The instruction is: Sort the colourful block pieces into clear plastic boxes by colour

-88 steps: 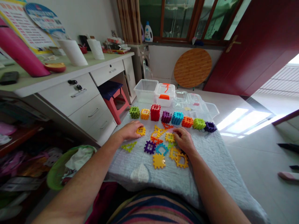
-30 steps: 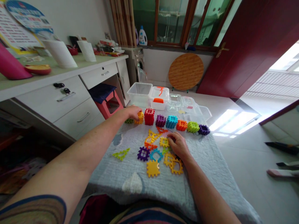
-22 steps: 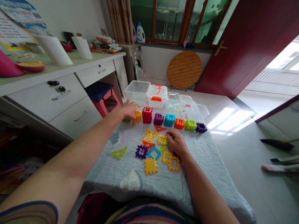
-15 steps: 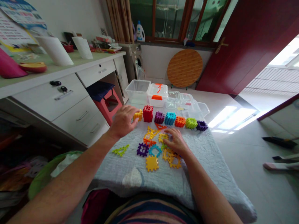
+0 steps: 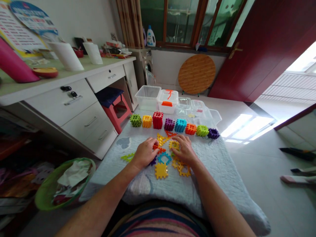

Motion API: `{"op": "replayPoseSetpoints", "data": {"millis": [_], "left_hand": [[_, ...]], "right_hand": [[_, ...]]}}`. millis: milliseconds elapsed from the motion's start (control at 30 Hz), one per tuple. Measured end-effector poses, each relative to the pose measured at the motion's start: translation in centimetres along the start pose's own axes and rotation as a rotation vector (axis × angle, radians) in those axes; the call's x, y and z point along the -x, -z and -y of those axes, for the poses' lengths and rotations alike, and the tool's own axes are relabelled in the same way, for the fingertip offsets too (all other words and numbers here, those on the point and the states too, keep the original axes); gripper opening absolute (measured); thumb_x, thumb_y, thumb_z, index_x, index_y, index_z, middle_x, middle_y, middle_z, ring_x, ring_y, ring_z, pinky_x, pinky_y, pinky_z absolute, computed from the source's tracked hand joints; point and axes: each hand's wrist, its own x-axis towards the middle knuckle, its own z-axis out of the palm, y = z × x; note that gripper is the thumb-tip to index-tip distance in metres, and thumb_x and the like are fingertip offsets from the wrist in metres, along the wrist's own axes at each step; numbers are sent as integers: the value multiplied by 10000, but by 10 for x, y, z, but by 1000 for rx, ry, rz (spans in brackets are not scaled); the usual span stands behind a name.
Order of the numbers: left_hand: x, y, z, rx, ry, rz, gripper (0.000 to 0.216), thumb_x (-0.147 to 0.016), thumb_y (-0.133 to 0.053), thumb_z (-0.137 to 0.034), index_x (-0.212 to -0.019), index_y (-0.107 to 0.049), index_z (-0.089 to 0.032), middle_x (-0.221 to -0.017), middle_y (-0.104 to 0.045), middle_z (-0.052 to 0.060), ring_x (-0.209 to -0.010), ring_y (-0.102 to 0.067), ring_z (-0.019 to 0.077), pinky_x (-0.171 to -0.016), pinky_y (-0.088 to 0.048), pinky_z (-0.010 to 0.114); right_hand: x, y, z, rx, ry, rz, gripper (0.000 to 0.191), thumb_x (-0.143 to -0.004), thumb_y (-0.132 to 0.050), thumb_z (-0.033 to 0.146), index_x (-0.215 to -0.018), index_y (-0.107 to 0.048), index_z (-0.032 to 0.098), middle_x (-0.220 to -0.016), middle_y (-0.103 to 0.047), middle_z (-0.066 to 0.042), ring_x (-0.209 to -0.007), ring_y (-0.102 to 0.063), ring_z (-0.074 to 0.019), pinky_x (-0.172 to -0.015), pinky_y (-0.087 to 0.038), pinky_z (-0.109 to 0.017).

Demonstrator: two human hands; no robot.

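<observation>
My left hand (image 5: 146,152) is over the loose pieces, its thumb and fingers closing on an orange-red interlocking building piece (image 5: 161,150). Partly under that hand lies a dark purple square piece (image 5: 153,161); a lime triangle piece (image 5: 127,157) is to its left. My right hand (image 5: 185,150) has its thumb and forefinger around a yellow square piece (image 5: 174,145). Between and below the hands lie a blue open-frame piece (image 5: 164,158), a solid yellow square (image 5: 161,171) and yellow-orange frame pieces (image 5: 184,170). Yellow triangle pieces (image 5: 162,139) lie beyond them.
Several built stacks stand in a row behind, from a green stack (image 5: 135,120) to a purple one (image 5: 213,133), with a taller red stack (image 5: 157,120) among them. Clear plastic boxes (image 5: 147,98) stand at the table's far end. A green basket (image 5: 40,199) is on the left.
My left hand has come back from beside the yellow stack to the loose pieces, and a green stack now shows at the row's left end. The right hand has stayed about where it was.
</observation>
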Motion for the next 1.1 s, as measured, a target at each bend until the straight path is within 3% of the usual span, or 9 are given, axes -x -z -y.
{"op": "replayPoseSetpoints", "data": {"millis": [167, 267, 433, 533, 700, 867, 967, 1100], "left_hand": [[5, 0, -8, 21, -80, 24, 94, -845, -582, -165, -895, -590, -244, -951, -654, 37, -916, -635, 203, -831, -498, 327], [6, -1, -12, 12, -149, 49, 65, -883, -559, -186, -903, -594, -237, -953, -653, 43, -923, -630, 200, -840, -492, 318], [9, 1, -12, 82, -193, 16, 62, -898, -543, -197, -865, -584, -230, -907, -640, 40, -871, -617, 188, -799, -484, 310], [8, 5, -8, 196, -135, -42, 19, -871, -575, -215, -862, -581, -231, -886, -636, 23, -842, -614, 174, -776, -491, 298], [-1, 9, 12, 235, 59, -87, 54, -841, -567, -235, -888, -591, -227, -877, -651, 10, -746, -613, 158, -713, -512, 288], [-9, 8, 41, -21, 11, -141, 87, -826, -553, -225, -891, -610, -215, -979, -636, 65, -960, -620, 226, -900, -501, 367], [-10, 6, 55, -111, 11, -187, 127, -808, -569, -218, -924, -619, -210, -1035, -632, 88, -1034, -599, 253, -972, -473, 399], [-9, 3, 68, -139, 48, -172, 103, -809, -569, -217, -894, -628, -214, -1008, -648, 85, -1005, -609, 254, -956, -479, 396]], "right_hand": [[-1, -8, 19, -38, 142, 48, 431, -858, -560, 163, -1271, -626, 270, -1124, -675, -74, -1095, -501, -269, -982, -367, -453], [-2, -12, 25, -85, 181, 102, 385, -861, -518, 134, -1179, -683, 274, -971, -696, -48, -1001, -526, -242, -965, -381, -433], [-3, -4, 16, -251, 66, -71, 410, -760, -495, 115, -1088, -713, 227, -994, -693, -65, -987, -572, -229, -937, -438, -396], [-3, 5, 6, -324, -43, -184, 330, -792, -504, 191, -1055, -701, 226, -1030, -698, -62, -979, -590, -223, -924, -455, -384], [-6, 3, -3, -345, -187, -283, 273, -854, -526, 340, -1049, -663, 207, -883, -683, -32, -801, -596, -177, -799, -476, -310], [-6, -3, -2, -242, -207, -197, 365, -835, -531, 318, -1160, -637, 188, -752, -623, 3, -672, -563, -153, -685, -451, -271], [-5, -4, -4, -157, -225, -175, 348, -832, -528, 312, -1129, -653, 180, -750, -624, -9, -685, -561, -169, -692, -447, -288], [-6, -3, -9, 18, -221, -118, 234, -804, -577, 307, -974, -688, 189, -837, -642, -60, -796, -566, -215, -784, -449, -348]]}}
